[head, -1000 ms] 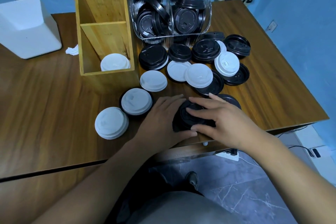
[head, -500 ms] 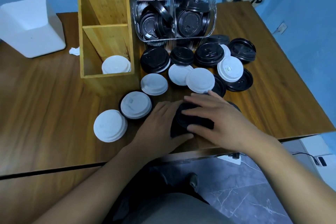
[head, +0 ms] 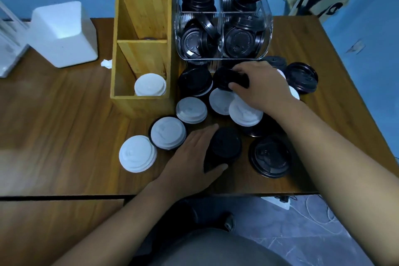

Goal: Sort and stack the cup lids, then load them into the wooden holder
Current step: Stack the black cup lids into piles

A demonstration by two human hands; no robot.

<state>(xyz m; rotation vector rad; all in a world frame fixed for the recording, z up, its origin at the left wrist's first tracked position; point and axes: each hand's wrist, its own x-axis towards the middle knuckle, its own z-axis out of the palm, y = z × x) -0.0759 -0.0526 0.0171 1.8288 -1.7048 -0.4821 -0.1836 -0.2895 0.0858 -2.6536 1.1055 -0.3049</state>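
Near the front edge of the table [head: 64,136], a black stack [head: 225,147] of lids is held upright by the left hand [head: 192,160], with thumb and fingers curled round its sides. Loose white lids [head: 168,133] are spread to its left and behind it. Further back, near the middle, a black lid [head: 226,80] is pinched at its rim by the right hand [head: 262,87], fingers bent over it. At the back, the wooden holder [head: 142,106] is loaded only in its nearest compartment, with a white stack [head: 150,84]. Beside it, a clear bin [head: 266,34] is crammed with black lids. The pinched lid is crowded by its neighbours, so these could be dragged along. The held stack could also be tipped towards the front edge if a lid is seated off-centre.
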